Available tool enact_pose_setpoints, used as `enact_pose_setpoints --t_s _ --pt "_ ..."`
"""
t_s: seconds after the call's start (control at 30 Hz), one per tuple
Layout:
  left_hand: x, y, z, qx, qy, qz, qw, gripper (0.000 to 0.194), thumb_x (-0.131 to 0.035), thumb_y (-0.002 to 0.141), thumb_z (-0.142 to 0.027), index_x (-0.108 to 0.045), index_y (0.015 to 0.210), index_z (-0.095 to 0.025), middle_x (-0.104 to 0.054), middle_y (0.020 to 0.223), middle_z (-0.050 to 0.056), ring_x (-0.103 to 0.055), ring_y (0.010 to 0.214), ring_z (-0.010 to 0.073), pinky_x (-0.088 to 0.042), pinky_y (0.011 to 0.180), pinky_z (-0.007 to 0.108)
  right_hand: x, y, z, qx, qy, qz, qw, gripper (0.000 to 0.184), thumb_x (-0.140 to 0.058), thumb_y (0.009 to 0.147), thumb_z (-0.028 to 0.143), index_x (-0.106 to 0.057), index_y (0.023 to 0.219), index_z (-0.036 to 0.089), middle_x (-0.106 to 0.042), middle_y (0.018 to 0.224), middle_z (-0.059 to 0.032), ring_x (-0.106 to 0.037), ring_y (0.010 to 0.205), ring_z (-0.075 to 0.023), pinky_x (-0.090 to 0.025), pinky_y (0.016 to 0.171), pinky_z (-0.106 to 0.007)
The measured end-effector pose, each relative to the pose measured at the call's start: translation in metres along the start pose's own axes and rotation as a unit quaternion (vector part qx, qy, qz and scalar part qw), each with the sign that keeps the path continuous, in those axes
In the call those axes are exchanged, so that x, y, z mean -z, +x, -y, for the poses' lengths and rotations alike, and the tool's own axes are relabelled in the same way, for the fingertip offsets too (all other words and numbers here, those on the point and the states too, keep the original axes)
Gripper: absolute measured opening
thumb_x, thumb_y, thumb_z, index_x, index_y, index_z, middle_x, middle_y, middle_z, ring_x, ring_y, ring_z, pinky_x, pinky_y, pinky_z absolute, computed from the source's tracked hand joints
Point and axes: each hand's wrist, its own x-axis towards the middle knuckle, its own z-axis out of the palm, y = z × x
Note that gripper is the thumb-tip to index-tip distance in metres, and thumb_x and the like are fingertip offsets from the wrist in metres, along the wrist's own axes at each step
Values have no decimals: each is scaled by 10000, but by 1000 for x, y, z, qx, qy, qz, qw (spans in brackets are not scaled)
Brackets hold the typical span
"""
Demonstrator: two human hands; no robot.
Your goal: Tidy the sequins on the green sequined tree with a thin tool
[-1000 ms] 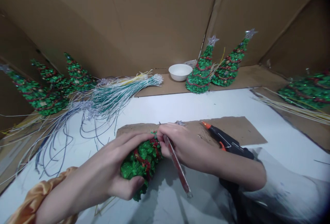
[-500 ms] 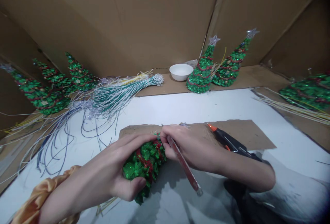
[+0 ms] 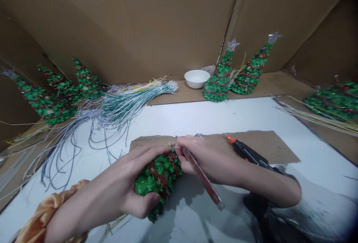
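A small green tinsel Christmas tree [image 3: 160, 177] with red garland lies tilted in front of me. My left hand [image 3: 137, 179] wraps round it, thumb on the near side and fingers over the top. Close against the tree's upper end, my right hand [image 3: 192, 155] is closed on a reddish-brown stick [image 3: 205, 183] with a clear, whitish end, which points down toward me. The fingertips of the right hand touch the tree, but what lies between them there is hidden.
A black and orange glue gun [image 3: 248, 153] rests on a cardboard strip [image 3: 268, 142]. Bundled wires [image 3: 125, 101] spread at the left. Behind stand a white bowl [image 3: 196, 79] and decorated trees [image 3: 219, 75], with more trees [image 3: 47, 97] at left and one [image 3: 335, 99] at right.
The stick's lower end has swung slightly to the right. Both hands keep nearly the same place and grip; the whole view has shifted very slightly.
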Motion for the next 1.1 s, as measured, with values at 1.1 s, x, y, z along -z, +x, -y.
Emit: enact_pose_setpoints --t_s 1.1 --pt "-2 3 5 -42 -8 -52 998 647 -605 667 -240 -398 1277 -294 -500 1269 53 -466 1157 298 -412 940 440 35 -10 3 -24 31 -61 997 177 -493 818 367 -440 783 201 -420 638 53 -358 560 -78 -295 503 -183"
